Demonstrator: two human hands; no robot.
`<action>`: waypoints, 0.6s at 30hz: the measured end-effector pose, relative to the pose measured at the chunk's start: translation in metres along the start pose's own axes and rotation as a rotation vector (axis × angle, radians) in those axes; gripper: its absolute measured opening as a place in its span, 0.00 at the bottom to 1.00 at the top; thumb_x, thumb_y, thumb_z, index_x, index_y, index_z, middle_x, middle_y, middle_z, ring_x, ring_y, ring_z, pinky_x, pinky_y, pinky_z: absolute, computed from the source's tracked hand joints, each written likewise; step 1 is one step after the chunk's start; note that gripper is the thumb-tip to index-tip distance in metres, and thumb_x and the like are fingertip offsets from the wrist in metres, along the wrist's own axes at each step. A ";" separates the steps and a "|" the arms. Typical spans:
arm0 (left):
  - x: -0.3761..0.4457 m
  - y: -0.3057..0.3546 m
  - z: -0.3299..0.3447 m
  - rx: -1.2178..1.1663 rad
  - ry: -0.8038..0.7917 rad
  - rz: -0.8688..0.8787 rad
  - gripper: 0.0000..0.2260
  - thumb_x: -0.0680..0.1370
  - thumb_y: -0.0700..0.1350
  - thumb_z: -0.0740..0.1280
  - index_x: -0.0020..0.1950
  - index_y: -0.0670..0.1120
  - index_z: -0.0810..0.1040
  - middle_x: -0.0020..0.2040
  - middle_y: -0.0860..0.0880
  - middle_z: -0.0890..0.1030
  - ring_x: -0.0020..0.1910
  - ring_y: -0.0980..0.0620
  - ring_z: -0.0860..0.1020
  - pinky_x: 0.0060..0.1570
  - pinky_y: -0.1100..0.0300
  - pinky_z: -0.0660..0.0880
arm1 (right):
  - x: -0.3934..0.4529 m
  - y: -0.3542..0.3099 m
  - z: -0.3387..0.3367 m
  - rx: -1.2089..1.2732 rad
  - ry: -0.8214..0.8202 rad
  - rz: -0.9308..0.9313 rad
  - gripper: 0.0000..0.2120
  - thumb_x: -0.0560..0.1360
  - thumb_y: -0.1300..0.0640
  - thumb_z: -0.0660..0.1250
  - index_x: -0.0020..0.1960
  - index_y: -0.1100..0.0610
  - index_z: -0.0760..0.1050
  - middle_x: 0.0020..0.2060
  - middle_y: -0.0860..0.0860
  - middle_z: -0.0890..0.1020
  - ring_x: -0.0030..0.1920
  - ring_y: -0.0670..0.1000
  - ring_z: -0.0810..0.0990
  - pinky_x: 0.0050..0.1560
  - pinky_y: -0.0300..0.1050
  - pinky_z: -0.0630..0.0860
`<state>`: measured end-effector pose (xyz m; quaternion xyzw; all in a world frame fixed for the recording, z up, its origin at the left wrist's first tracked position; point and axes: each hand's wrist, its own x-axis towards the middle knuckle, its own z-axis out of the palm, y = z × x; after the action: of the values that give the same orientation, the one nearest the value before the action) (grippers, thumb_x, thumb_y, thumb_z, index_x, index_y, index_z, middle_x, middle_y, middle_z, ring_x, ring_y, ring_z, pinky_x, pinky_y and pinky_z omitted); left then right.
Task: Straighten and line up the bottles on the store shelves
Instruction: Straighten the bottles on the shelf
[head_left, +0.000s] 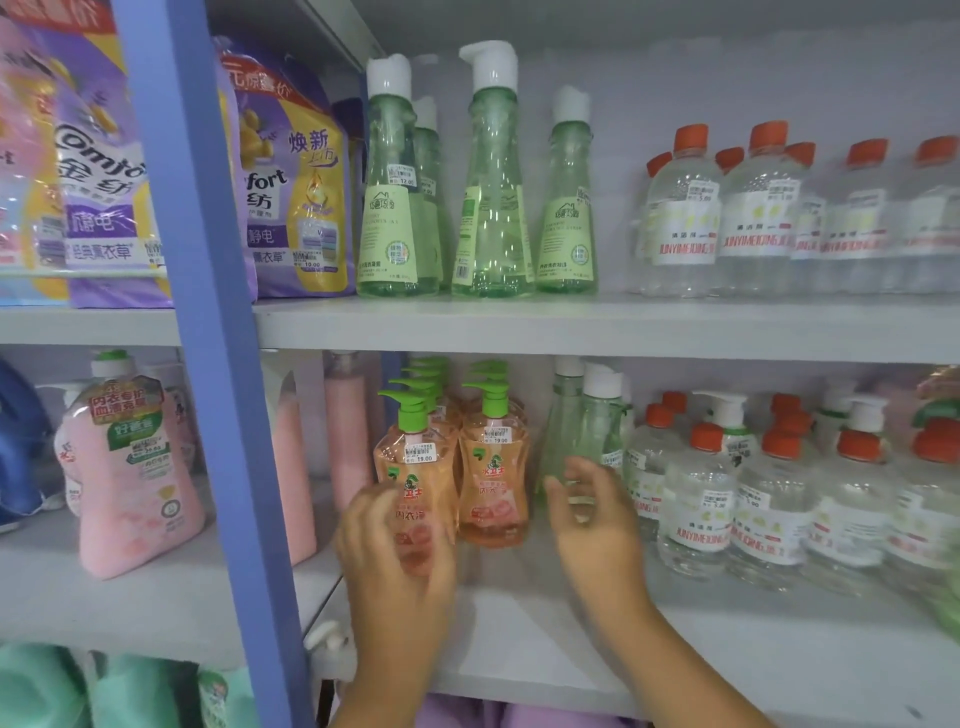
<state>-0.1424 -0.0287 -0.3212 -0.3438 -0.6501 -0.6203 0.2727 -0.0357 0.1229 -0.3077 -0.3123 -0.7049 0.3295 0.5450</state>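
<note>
Peach bottles (493, 483) – green pumps, clear bottles (696, 514) – orange caps, blue post (208, 312)

You can read "19.00" on the orange bottle (415, 483), "JUNYIMEIQING" on the clear bottle (680, 218), and "12.00" on the green bottle (397, 208).

clear glossy plastic bottles (493, 467), matt shelf (519, 325)

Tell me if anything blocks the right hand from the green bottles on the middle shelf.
Nothing visible does. The right hand is open directly in front of the green bottles; the orange bottles stand to its left and the clear bottles to its right.
</note>
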 end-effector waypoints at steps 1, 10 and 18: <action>-0.009 0.003 0.005 -0.008 -0.031 0.083 0.17 0.75 0.47 0.69 0.63 0.45 0.75 0.61 0.51 0.74 0.64 0.55 0.71 0.66 0.56 0.68 | 0.004 0.003 -0.016 -0.039 0.091 -0.061 0.16 0.76 0.52 0.73 0.62 0.53 0.78 0.54 0.45 0.80 0.53 0.49 0.81 0.53 0.41 0.77; -0.018 0.041 0.066 -0.168 -0.709 -0.413 0.25 0.74 0.49 0.77 0.67 0.57 0.70 0.62 0.59 0.77 0.57 0.65 0.77 0.53 0.74 0.70 | 0.069 -0.012 -0.053 -0.066 -0.262 0.204 0.10 0.74 0.50 0.75 0.54 0.46 0.78 0.48 0.47 0.86 0.49 0.51 0.85 0.54 0.54 0.82; -0.017 0.063 0.056 -0.226 -0.669 -0.387 0.28 0.71 0.50 0.80 0.64 0.66 0.70 0.51 0.64 0.84 0.49 0.68 0.82 0.47 0.68 0.77 | 0.027 -0.031 -0.065 0.068 -0.582 0.202 0.17 0.72 0.39 0.74 0.58 0.42 0.81 0.52 0.42 0.86 0.53 0.44 0.85 0.57 0.49 0.82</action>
<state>-0.0790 0.0246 -0.2998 -0.4259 -0.6835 -0.5815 -0.1153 0.0192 0.1345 -0.2556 -0.2551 -0.7854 0.4809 0.2947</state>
